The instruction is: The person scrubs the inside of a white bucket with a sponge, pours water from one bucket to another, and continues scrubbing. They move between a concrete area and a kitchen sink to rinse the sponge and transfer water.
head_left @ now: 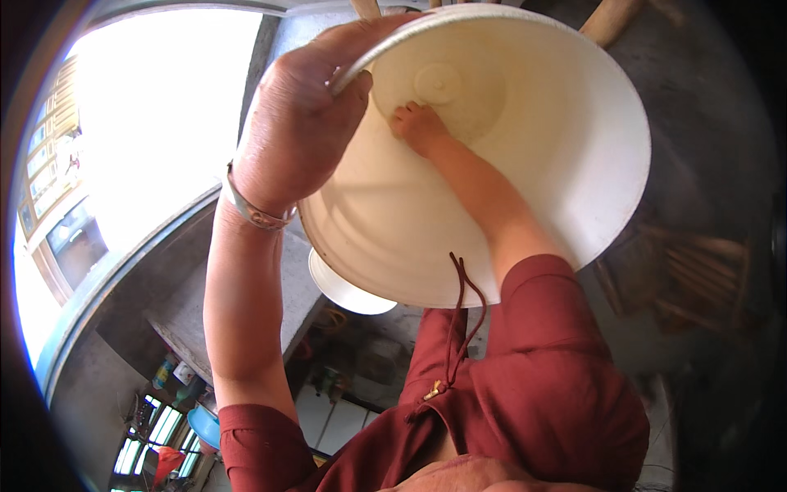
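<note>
A large off-white plastic bucket [381, 240] is tilted with its wide mouth facing me, so its inner wall and round base show. My left hand [295, 123] grips the rim at the upper left, thumb inside and fingers along the outside. A metal bangle [255, 209] circles that wrist. Deep inside the bucket, my right hand [421, 129] has its fingers curled close to the base and lower wall. Its palm faces away, so I cannot tell whether anything is in it.
Behind the bucket, a white bowl-like vessel [350, 289] sits by a grey concrete counter [190, 307]. A blue basin [205, 425] stands lower left, near several bottles. A bright window opening [166, 92] lies at left, and a wooden chair [695, 277] at right.
</note>
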The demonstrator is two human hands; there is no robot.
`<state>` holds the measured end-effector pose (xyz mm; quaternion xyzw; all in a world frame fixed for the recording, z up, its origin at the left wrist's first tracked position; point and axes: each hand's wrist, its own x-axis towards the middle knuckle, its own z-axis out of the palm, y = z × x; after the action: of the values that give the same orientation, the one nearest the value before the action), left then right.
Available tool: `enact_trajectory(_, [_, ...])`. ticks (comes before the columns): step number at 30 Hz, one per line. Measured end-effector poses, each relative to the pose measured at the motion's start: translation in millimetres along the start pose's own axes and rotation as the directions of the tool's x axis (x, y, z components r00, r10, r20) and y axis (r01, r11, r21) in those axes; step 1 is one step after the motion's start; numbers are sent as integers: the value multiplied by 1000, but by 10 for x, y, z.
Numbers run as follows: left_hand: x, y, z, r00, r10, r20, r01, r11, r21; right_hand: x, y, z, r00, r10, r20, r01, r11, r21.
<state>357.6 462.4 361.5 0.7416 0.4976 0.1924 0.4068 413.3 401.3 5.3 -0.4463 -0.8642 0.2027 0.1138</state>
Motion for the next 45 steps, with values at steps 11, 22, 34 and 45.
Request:
enact_trajectory(11, [57,164,40,992,127,-23,-127,992,2,228,-64,-199,771,484,415,-623,708,333])
enact_trajectory(22, [-88,103,-97,998,68,6,-69,996,54,-543,147,-886,689,385,614,-454,890,-48])
enact_trajectory(34, [99,99,27,981,195,6,-194,973,128,-735,55,-175,705,529,473,-586,809,-32])
enact_trajectory(45, [101,115,-37,973,213,-83,-216,976,-24,-228,-277,-601,566,608,557,-721,692,-23])
